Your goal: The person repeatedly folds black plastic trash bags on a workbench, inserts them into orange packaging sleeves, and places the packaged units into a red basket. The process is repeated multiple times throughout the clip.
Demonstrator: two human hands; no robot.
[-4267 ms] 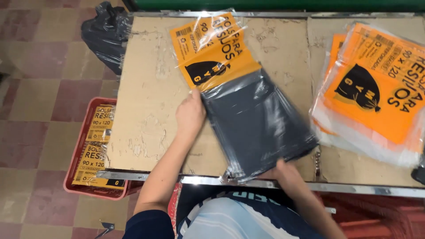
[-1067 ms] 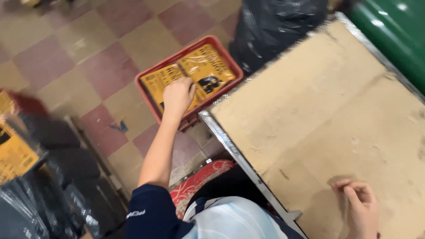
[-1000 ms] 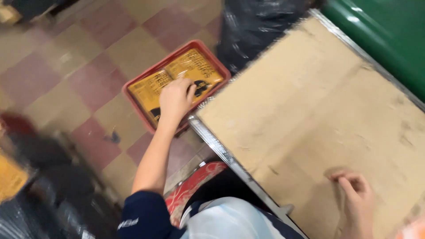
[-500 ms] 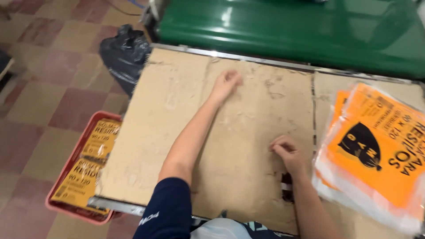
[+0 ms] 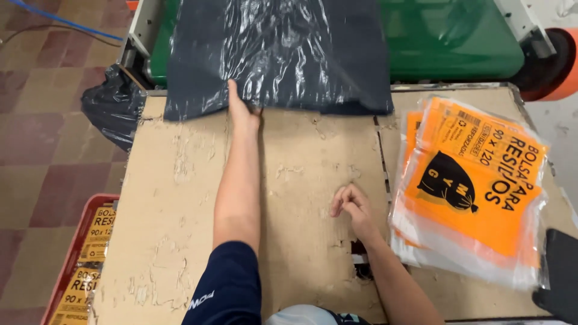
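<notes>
the big dark plastic bag (image 5: 277, 54) lies at the far edge of the cardboard table (image 5: 180, 198), its long side running left to right. the left hand (image 5: 242, 111) is stretched out far and pinches its near edge, i think. the right hand (image 5: 354, 207) rests near the body, fingers loosely curled, holding nothing.

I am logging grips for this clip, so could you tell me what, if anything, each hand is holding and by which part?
The left hand grips the dark plastic sheet at its near edge. The right hand holds nothing, resting loosely curled on the cardboard-topped table.
</notes>
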